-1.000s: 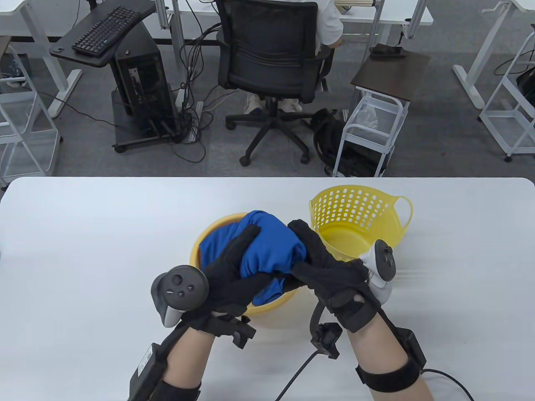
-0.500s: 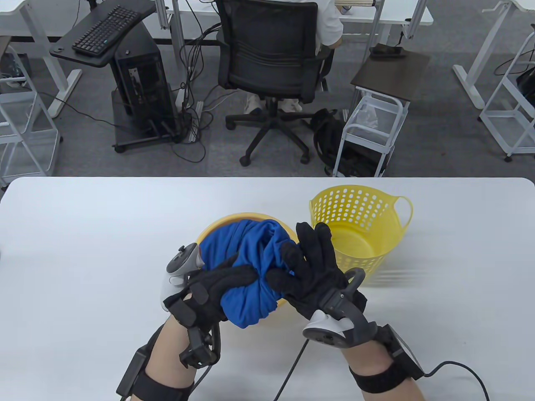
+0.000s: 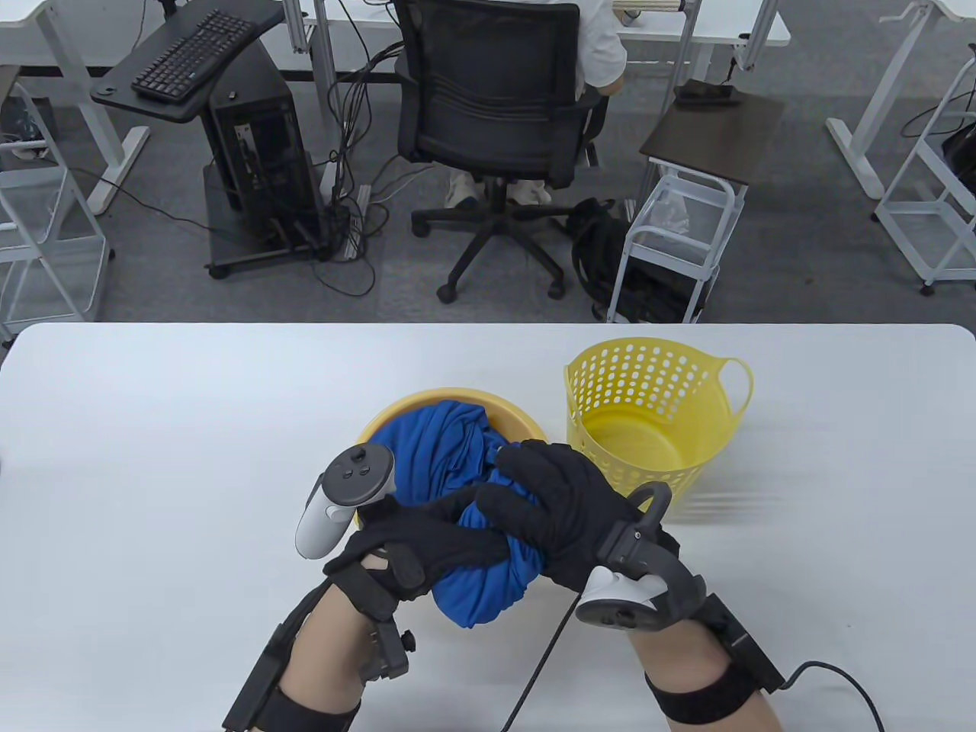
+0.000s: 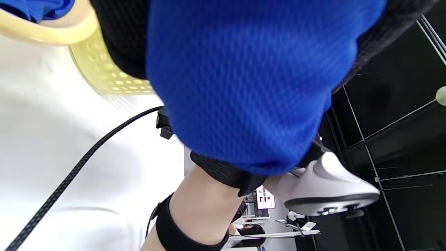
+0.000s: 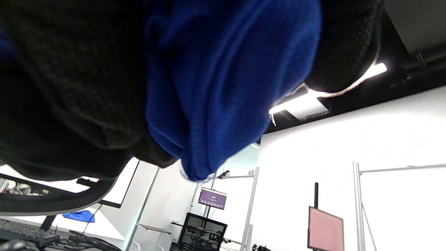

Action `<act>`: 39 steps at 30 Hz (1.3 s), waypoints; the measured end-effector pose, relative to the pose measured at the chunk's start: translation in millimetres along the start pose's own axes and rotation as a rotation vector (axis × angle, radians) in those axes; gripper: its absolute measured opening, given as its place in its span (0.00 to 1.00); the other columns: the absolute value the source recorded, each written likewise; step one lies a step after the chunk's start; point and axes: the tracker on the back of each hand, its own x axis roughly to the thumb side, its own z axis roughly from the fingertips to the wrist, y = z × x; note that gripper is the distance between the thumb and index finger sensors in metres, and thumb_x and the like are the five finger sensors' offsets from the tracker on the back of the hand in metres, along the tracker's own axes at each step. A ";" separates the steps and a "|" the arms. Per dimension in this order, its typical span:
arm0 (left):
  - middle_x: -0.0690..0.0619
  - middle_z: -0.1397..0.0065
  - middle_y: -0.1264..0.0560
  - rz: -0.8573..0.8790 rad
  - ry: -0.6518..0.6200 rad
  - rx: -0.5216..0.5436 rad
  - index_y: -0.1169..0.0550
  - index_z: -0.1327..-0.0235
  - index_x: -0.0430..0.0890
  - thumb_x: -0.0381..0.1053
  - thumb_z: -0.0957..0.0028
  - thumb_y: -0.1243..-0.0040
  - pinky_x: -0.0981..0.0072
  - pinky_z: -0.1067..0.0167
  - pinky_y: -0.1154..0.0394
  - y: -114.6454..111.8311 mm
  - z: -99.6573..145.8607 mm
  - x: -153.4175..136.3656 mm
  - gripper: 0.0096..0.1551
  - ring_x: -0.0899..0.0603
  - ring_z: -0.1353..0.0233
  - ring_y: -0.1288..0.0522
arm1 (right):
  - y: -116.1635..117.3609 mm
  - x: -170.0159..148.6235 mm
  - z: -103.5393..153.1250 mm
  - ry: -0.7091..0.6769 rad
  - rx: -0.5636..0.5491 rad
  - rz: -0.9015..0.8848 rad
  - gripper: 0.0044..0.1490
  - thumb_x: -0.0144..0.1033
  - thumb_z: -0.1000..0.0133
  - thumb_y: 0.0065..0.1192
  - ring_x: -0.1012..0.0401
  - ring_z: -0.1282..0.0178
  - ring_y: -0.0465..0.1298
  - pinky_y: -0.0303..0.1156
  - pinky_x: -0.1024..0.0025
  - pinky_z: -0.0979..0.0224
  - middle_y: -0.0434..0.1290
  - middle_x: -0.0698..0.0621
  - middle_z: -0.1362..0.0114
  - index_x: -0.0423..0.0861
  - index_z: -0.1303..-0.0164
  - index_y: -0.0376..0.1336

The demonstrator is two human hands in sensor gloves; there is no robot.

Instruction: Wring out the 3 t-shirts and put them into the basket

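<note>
A blue t-shirt [image 3: 450,457] is bunched up over the yellow basin [image 3: 499,406] near the table's middle. My left hand [image 3: 427,537] grips the shirt's near end from the left. My right hand [image 3: 545,503] wraps over it from the right, fingers curled round the cloth. A blue bulge [image 3: 480,598] hangs below both hands toward me. Blue mesh cloth [image 4: 244,80] fills the left wrist view, and the same cloth [image 5: 223,80] shows between black glove fingers in the right wrist view. The perforated yellow basket [image 3: 656,381] stands to the right of the basin with no clothes in it.
The white table [image 3: 152,473] runs wide on both sides of the basin. A black cable [image 3: 534,671] trails toward me between my forearms. Beyond the far edge stand an office chair [image 3: 496,122] with a seated person, and a small white trolley [image 3: 679,229].
Both hands have rotated against each other on the blue shirt. The right hand has closed its fingers over the cloth, and the bundle has dropped lower and nearer to me.
</note>
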 end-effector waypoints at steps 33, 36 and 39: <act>0.50 0.17 0.37 -1.438 -0.014 0.933 0.48 0.18 0.63 0.63 0.54 0.17 0.53 0.42 0.22 -39.5 -9.7 15.8 0.62 0.41 0.35 0.22 | 29.2 -39.7 8.8 0.346 0.008 -0.190 0.56 0.39 0.52 0.88 0.42 0.67 0.81 0.80 0.66 0.71 0.71 0.34 0.32 0.43 0.21 0.53; 0.51 0.17 0.37 -1.461 -0.027 0.961 0.48 0.19 0.63 0.63 0.54 0.18 0.52 0.40 0.22 -37.4 -5.3 16.8 0.61 0.42 0.34 0.22 | 32.3 -39.1 8.4 0.392 0.002 -0.295 0.58 0.39 0.53 0.88 0.44 0.69 0.80 0.80 0.69 0.73 0.70 0.33 0.34 0.42 0.21 0.52; 0.54 0.17 0.37 -1.472 -0.026 0.975 0.49 0.19 0.62 0.63 0.53 0.19 0.52 0.39 0.23 -32.9 -2.9 14.5 0.60 0.42 0.34 0.23 | 44.3 -40.8 11.7 0.463 -0.018 -0.430 0.59 0.40 0.53 0.88 0.46 0.70 0.81 0.80 0.70 0.75 0.70 0.32 0.34 0.40 0.20 0.52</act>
